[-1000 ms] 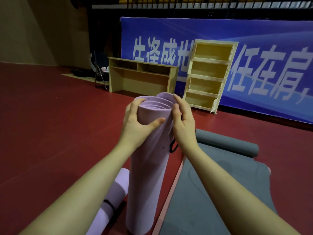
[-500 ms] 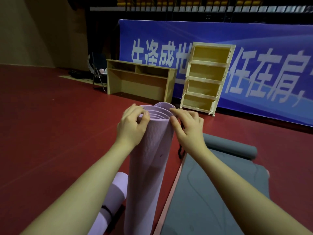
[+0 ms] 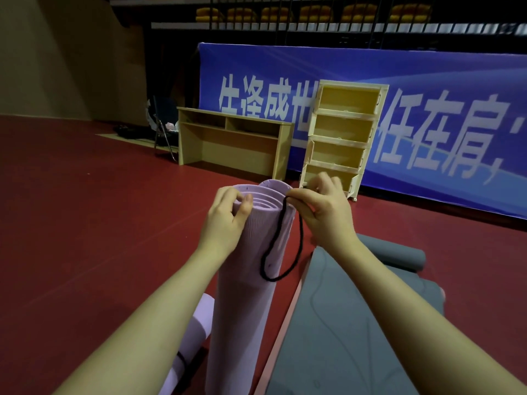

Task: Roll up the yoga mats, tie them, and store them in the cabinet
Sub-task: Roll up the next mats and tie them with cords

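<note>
The right hand point(image 3: 325, 212) pinches a black cord loop point(image 3: 281, 246) at the top of the upright lilac mat point(image 3: 242, 295); the left hand point(image 3: 225, 220) grips its rim. This roll awaits tying. At 7 o'clock lies a tied lilac roll point(image 3: 194, 337); at 4 o'clock a grey mat point(image 3: 342, 323) is partly rolled. The cabinet point(image 3: 342, 138) stands at 12 o'clock, apparently unobstructed.

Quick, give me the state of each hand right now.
Left hand: closed, gripping the top rim of the upright purple mat.
Right hand: closed, fingers pinching the black cord at the mat's top.
</note>
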Demonstrator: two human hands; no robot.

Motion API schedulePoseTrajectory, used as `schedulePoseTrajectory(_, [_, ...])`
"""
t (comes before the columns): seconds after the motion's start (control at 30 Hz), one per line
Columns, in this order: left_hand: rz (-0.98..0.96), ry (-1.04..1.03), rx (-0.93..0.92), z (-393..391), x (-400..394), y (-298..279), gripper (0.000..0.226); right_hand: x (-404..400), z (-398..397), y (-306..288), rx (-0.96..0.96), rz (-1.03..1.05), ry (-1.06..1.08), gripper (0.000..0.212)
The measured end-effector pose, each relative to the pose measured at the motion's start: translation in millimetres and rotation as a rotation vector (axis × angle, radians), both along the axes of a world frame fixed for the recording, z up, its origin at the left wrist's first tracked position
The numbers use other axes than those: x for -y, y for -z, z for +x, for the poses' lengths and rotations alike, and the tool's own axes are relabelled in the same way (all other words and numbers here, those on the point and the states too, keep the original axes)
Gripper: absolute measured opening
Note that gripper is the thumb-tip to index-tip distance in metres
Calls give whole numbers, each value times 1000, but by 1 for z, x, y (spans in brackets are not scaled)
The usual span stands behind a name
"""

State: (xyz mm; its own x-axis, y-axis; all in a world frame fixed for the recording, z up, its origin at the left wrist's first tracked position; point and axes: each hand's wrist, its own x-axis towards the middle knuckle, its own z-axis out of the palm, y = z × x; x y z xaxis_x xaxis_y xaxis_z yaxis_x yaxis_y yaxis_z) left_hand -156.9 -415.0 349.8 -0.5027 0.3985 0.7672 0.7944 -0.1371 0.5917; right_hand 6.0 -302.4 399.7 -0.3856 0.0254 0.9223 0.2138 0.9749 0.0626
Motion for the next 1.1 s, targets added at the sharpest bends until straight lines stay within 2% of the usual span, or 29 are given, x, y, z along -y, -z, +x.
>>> schedulePoseTrajectory(0.1, [29, 36, 0, 0, 0, -1, 53, 7, -5, 4, -15, -231, -66, 19])
schedulePoseTrajectory(0.17, [18, 50, 9, 1, 2, 0, 55, 15, -7, 5, 2, -510, -218, 6])
schedulePoseTrajectory(0.23, [30, 78, 28, 3, 5, 1, 63, 23, -11, 3, -4, -752, -359, 7])
schedulePoseTrajectory(0.27, [38, 97, 35, 4, 7, 1, 71, 25, -14, 3, -21, -806, -387, 8])
schedulePoseTrajectory(0.4, [-41, 228, 60, 4, 15, 0, 96, 29, -29, 4, -68, -899, -402, 10])
schedulePoseTrajectory(0.5, [-221, 174, 55, 6, 18, -4, 97, 25, -35, 8, -113, -914, -411, 11])
schedulePoseTrajectory(0.57, [-260, 124, 22, 8, 18, -3, 86, 24, -36, 10, -114, -915, -432, 15])
schedulePoseTrajectory(0.73, [-147, 214, -67, 11, 15, 7, 44, 26, -36, 16, -141, -988, -514, 19])
schedulePoseTrajectory(0.87, [-48, 219, 19, 8, 11, 1, 38, 26, -38, 24, -124, -974, -464, 24])
schedulePoseTrajectory(0.93, [-2, 190, 134, 8, 10, -4, 31, 26, -37, 32, -141, -1006, -480, 45])
schedulePoseTrajectory(1.03, [37, 166, 252, 5, 10, -7, 33, 30, -31, 42, -216, -1126, -555, 71])
schedulePoseTrajectory(1.1, [50, 167, 298, 3, 10, -7, 34, 33, -25, 50, -255, -1182, -614, 66])
